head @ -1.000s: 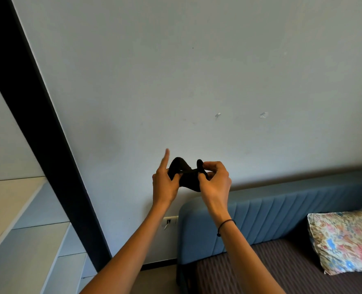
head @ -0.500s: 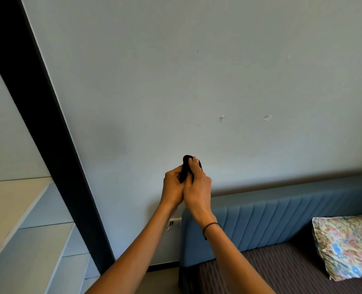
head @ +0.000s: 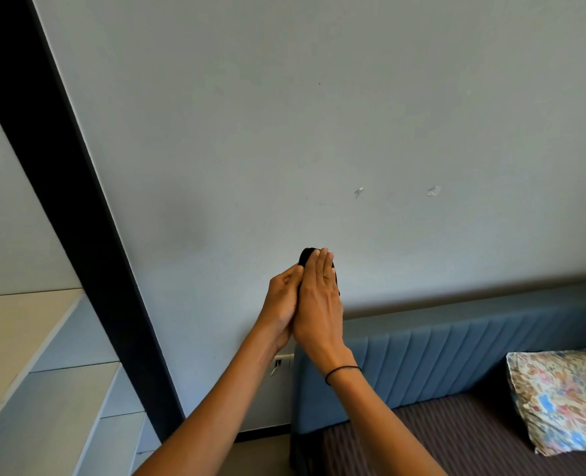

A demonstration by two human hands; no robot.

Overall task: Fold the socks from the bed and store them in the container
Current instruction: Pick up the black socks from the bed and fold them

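Note:
A black sock (head: 306,256) is pressed between my two palms, held up in front of the wall. Only its top edge and a thin strip at the right show. My left hand (head: 282,300) cups it from the left with the fingers curled. Flat against it from the right lies my right hand (head: 320,297), fingers straight and together; a thin black band circles that wrist. The bed (head: 473,438) with a dark striped cover lies low at the right. No container is in view.
A blue padded headboard (head: 456,359) runs along the wall. A floral pillow (head: 562,396) leans at the far right. White shelves (head: 44,389) and a black frame post (head: 78,207) stand at the left. A wall socket (head: 283,361) sits beside the headboard.
My hands have come together: a second ago they held the sock spread apart between the fingertips, now the palms are closed flat on it. The view shifted slightly.

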